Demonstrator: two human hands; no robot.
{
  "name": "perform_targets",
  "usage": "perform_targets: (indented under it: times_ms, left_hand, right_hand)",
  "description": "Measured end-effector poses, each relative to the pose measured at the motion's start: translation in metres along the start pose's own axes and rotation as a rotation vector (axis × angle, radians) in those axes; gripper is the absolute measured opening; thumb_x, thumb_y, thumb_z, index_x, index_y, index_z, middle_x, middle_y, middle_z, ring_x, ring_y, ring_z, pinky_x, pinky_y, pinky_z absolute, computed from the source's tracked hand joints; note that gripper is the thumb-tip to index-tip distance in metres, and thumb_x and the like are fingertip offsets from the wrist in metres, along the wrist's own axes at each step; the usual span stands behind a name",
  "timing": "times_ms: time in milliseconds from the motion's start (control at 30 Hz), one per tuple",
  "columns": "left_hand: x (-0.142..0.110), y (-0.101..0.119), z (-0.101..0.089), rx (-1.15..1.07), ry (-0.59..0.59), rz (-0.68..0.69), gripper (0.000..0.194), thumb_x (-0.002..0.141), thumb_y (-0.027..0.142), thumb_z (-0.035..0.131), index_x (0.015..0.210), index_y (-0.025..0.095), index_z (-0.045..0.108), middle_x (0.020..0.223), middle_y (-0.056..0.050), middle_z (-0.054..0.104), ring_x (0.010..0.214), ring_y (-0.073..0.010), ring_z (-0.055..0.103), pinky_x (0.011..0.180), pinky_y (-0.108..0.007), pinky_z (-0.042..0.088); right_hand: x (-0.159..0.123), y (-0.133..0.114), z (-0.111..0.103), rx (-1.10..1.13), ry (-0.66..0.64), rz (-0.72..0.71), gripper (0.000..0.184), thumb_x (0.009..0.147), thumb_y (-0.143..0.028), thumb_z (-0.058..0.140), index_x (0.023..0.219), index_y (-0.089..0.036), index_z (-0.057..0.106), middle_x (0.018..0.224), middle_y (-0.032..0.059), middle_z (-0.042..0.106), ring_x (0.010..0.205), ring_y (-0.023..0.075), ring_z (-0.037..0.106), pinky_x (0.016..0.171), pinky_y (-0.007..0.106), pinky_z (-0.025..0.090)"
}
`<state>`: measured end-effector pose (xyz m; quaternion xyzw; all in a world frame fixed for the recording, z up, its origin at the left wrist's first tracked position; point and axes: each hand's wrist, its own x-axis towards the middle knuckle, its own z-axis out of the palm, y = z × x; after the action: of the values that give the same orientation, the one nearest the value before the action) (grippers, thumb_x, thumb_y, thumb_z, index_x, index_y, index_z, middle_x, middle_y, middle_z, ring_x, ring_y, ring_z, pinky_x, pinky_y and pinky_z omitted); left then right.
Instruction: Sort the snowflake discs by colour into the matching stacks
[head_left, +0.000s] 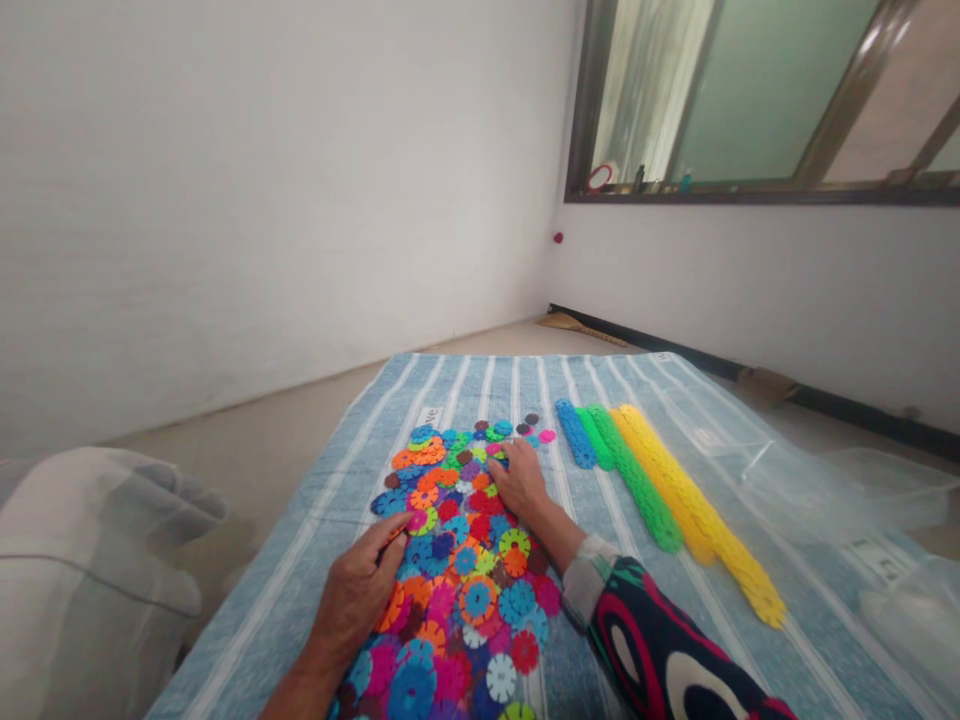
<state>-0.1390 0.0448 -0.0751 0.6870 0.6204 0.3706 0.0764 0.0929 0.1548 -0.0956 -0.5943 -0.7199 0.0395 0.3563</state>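
Note:
A wide pile of notched plastic discs (478, 598) in many colours covers the middle of the cloth. My left hand (360, 575) is at the left side of the pile, with thumb and index finger closed on an orange disc that shows only as a sliver. Over the far right part of the pile is my right hand (519, 480), its fingers bent down and apart, their tips touching the discs. Right of that hand lie lengthwise rows of overlapping discs: a blue row (574, 435), a green row (637, 485) and a yellow row (705, 510).
A blue-and-white striped cloth (300, 560) covers the table. Clear plastic containers (787, 480) stand along the right side. Pale draped fabric (90, 560) is at the left. A wall rises behind, with a window (765, 90) at the upper right.

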Motion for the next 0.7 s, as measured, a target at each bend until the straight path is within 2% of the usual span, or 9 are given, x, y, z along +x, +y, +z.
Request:
perform_targets:
  times_ms: [100,200,300,533,600,700]
  left_hand:
    - [0.0,-0.001,0.001,0.001,0.004,0.0,0.036,0.079,0.046,0.049,0.097,0.024,0.071,0.1,0.0,0.075,0.088,-0.0196,0.07,0.085,-0.025,0.054]
    - [-0.001,0.001,0.001,-0.008,0.004,-0.004,0.036,0.079,0.045,0.048,0.097,0.023,0.072,0.099,-0.001,0.075,0.089,-0.0194,0.07,0.086,-0.025,0.054]
    - [-0.002,0.003,0.001,-0.027,-0.003,-0.002,0.036,0.08,0.043,0.048,0.098,0.023,0.071,0.101,-0.002,0.074,0.091,-0.0197,0.07,0.088,-0.027,0.053]
    - [-0.004,0.004,0.0,-0.036,-0.011,-0.001,0.036,0.081,0.043,0.047,0.099,0.022,0.071,0.103,-0.003,0.074,0.093,-0.02,0.07,0.09,-0.028,0.053]
    - [-0.004,0.004,0.0,-0.036,-0.011,-0.003,0.037,0.081,0.043,0.047,0.099,0.021,0.071,0.102,-0.003,0.074,0.093,-0.0202,0.07,0.09,-0.028,0.053]
    - [-0.004,0.004,0.001,-0.04,-0.017,-0.006,0.038,0.081,0.043,0.048,0.099,0.019,0.071,0.102,-0.004,0.074,0.093,-0.0206,0.07,0.09,-0.029,0.053]
  right_hand:
    - [0.009,0.003,-0.007,-0.009,0.012,-0.005,0.025,0.088,-0.034,0.052,0.101,-0.016,0.063,0.108,0.0126,0.059,0.105,0.0255,0.051,0.092,0.038,0.039]
    - [0.026,0.016,-0.017,-0.111,0.007,0.104,0.028,0.086,-0.036,0.054,0.102,-0.015,0.063,0.111,0.0161,0.058,0.108,0.0291,0.05,0.092,0.042,0.037]
    - [0.032,0.026,-0.02,-0.169,-0.016,0.199,0.033,0.089,-0.038,0.051,0.105,-0.012,0.062,0.105,0.0187,0.06,0.103,0.0298,0.052,0.088,0.041,0.038]
    - [0.016,0.013,-0.005,-0.086,-0.074,0.041,0.03,0.09,-0.039,0.049,0.103,-0.015,0.063,0.107,0.0119,0.061,0.103,0.0227,0.053,0.09,0.032,0.038]
    - [0.024,0.013,-0.007,-0.098,-0.065,0.043,0.031,0.091,-0.039,0.048,0.105,-0.015,0.062,0.111,0.0118,0.06,0.106,0.0222,0.052,0.09,0.031,0.037]
    - [0.046,0.022,-0.014,-0.16,-0.068,0.128,0.031,0.091,-0.038,0.049,0.105,-0.013,0.061,0.108,0.0144,0.061,0.105,0.0235,0.052,0.089,0.032,0.036]
